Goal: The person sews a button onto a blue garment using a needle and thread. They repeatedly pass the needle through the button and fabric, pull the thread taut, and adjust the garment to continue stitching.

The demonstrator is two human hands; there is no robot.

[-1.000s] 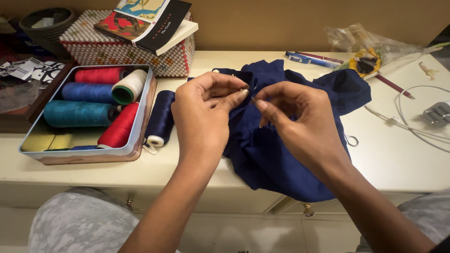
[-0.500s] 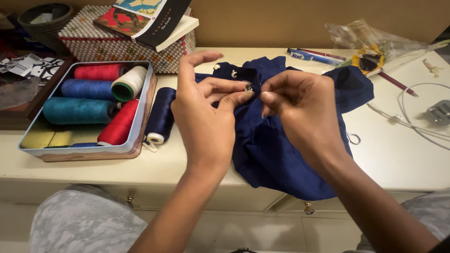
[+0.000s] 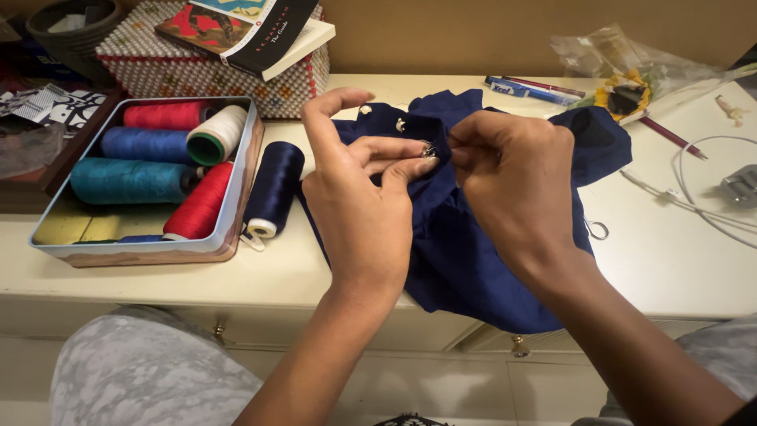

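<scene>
Navy blue cotton fabric [image 3: 457, 260] lies bunched at the centre of the frame on a cream worktop [image 3: 158, 280], its lower edge hanging over the front. The left hand [image 3: 359, 205] holds a fold of the cloth near its top edge, thumb and middle fingertips pressed together on the cloth beside a small silver metal fastener [image 3: 427, 150], index finger raised. The right hand [image 3: 512, 181], just right of it, has its grip pinched shut at the same spot; what it pinches is too small to tell. Small white buttons [image 3: 400, 125] show on the cloth above the left hand. At left, a dark blue thread spool [image 3: 273, 189] lies beside an open rectangular tin [image 3: 142, 251] of red, blue, teal and white spools. Pens [image 3: 528, 88] lie at upper right, a white cable [image 3: 686, 197] at right.
</scene>
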